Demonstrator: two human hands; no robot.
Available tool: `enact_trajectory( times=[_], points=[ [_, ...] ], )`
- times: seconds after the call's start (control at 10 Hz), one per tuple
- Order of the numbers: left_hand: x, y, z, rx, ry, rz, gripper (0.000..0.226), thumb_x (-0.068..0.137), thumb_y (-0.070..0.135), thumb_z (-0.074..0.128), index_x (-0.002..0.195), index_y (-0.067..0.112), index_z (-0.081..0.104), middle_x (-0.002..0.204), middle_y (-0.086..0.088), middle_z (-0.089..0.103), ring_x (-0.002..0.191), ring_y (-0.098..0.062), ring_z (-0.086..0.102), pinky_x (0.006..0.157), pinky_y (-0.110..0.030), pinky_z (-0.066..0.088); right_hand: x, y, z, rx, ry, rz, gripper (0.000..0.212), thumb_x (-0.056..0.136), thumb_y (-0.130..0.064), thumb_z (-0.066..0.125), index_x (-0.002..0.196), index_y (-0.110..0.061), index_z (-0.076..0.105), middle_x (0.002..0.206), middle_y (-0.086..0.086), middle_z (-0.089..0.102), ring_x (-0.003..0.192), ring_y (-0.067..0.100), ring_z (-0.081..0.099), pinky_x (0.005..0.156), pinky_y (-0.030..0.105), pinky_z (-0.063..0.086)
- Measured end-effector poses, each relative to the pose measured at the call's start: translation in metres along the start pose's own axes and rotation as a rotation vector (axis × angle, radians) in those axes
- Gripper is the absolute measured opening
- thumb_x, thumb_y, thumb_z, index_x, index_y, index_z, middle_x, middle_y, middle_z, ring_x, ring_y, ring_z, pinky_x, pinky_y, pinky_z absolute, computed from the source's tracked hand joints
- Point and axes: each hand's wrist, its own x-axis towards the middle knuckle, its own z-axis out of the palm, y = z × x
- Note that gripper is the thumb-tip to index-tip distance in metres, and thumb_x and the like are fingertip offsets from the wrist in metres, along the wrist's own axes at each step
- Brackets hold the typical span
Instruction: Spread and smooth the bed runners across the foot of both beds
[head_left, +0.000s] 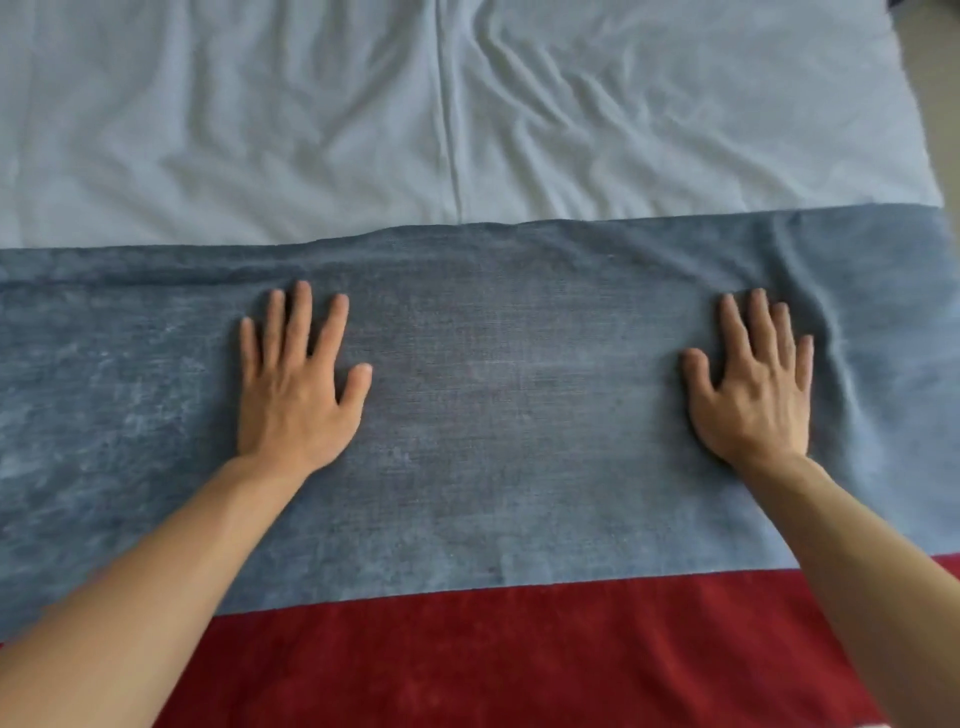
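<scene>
With both palms flat, your left hand (296, 395) & right hand (753, 389) press the blue-grey runner (493, 415), fingers straight, hands well apart, gripping nothing. Runner lies across the bed foot over the white sheet (311, 130); a red band (519, 649) shows at its near edge. Creases bunch just beside the right hand, toward the bed's rt edge. Risk: uneven outward strokes may drag the cloth askew or push those folds deeper, esp. w/ the wrinkled sheet beneath.

Wrinkled white bed sheet (260, 130) with a lengthwise crease, a strip of beige floor (930, 78) at its right
</scene>
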Motion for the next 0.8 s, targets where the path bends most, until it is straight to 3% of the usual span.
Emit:
enact_trajectory(
  times=[0.1, 0.2, 0.3, 0.4, 0.5, 0.6, 0.7, 0.8],
  points=[
    [-0.009, 0.043, -0.005, -0.054, 0.033, 0.059, 0.071, 0.096, 0.052, 0.031, 0.158, 0.021, 0.016, 0.166, -0.011, 0.005, 0.153, -0.031, 0.000, 0.121, -0.058, 0.006, -0.009, -0.001, -0.010, 0.053, 0.060, -0.012, 0.070, 0.094, -0.052, 0.032, 0.156, -0.020, 0.024, 0.166, 0.005, 0.014, 0.153, 0.023, 0.006, 0.123, 0.052, 0.006],
    [-0.048, 0.142, 0.001, -0.180, 0.049, 0.309, 0.071, 0.094, 0.045, 0.042, 0.157, 0.020, 0.023, 0.166, -0.012, 0.010, 0.153, -0.031, 0.004, 0.121, -0.057, 0.009, -0.049, -0.024, -0.007, 0.161, 0.123, -0.287, 0.064, 0.093, -0.036, 0.042, 0.153, -0.016, 0.033, 0.163, 0.009, 0.024, 0.152, 0.026, 0.014, 0.123, 0.051, 0.010],
    [-0.086, 0.197, 0.014, -0.194, 0.003, 0.418, 0.072, 0.092, 0.041, 0.046, 0.157, 0.020, 0.024, 0.166, -0.011, 0.010, 0.153, -0.029, 0.005, 0.120, -0.057, 0.013, -0.082, -0.028, 0.005, 0.177, 0.026, -0.431, 0.060, 0.095, -0.032, 0.043, 0.153, -0.018, 0.034, 0.163, 0.008, 0.025, 0.152, 0.024, 0.014, 0.123, 0.051, 0.013],
    [-0.116, 0.214, 0.029, -0.088, -0.064, 0.447, 0.077, 0.092, 0.051, 0.046, 0.158, 0.023, 0.020, 0.167, -0.010, 0.006, 0.154, -0.026, 0.004, 0.121, -0.055, 0.014, -0.082, 0.019, 0.010, 0.067, -0.023, -0.417, 0.064, 0.096, -0.047, 0.041, 0.155, -0.025, 0.030, 0.165, 0.002, 0.019, 0.153, 0.020, 0.009, 0.124, 0.048, 0.011],
    [-0.113, 0.195, 0.033, -0.029, -0.052, 0.404, 0.081, 0.090, 0.059, 0.045, 0.159, 0.024, 0.018, 0.167, -0.009, 0.005, 0.154, -0.027, 0.003, 0.122, -0.054, 0.009, -0.066, 0.068, 0.009, -0.002, 0.016, -0.260, 0.070, 0.093, -0.056, 0.039, 0.156, -0.029, 0.025, 0.165, 0.000, 0.017, 0.153, 0.019, 0.008, 0.124, 0.045, 0.006],
    [-0.101, 0.139, 0.032, 0.032, -0.007, 0.230, 0.084, 0.089, 0.065, 0.038, 0.159, 0.025, 0.015, 0.167, -0.008, 0.005, 0.154, -0.027, 0.004, 0.122, -0.054, 0.008, -0.050, 0.151, -0.006, -0.004, 0.027, 0.065, 0.073, 0.091, -0.061, 0.035, 0.155, -0.028, 0.024, 0.164, 0.003, 0.018, 0.152, 0.022, 0.010, 0.123, 0.051, 0.009],
    [-0.096, 0.102, 0.023, 0.034, -0.012, 0.110, 0.084, 0.089, 0.066, 0.036, 0.159, 0.024, 0.016, 0.167, -0.009, 0.005, 0.154, -0.027, 0.003, 0.122, -0.054, 0.008, -0.044, 0.167, -0.016, 0.026, 0.038, 0.244, 0.072, 0.091, -0.059, 0.034, 0.153, -0.024, 0.026, 0.163, 0.008, 0.019, 0.151, 0.027, 0.012, 0.121, 0.058, 0.013],
    [-0.095, 0.081, 0.011, -0.017, -0.055, 0.028, 0.083, 0.090, 0.066, 0.034, 0.159, 0.022, 0.017, 0.167, -0.010, 0.004, 0.154, -0.026, 0.000, 0.123, -0.053, 0.009, -0.037, 0.104, -0.015, 0.090, 0.096, 0.095, 0.067, 0.092, -0.049, 0.038, 0.150, -0.018, 0.032, 0.161, 0.012, 0.025, 0.150, 0.030, 0.017, 0.121, 0.058, 0.013]
  ],
)
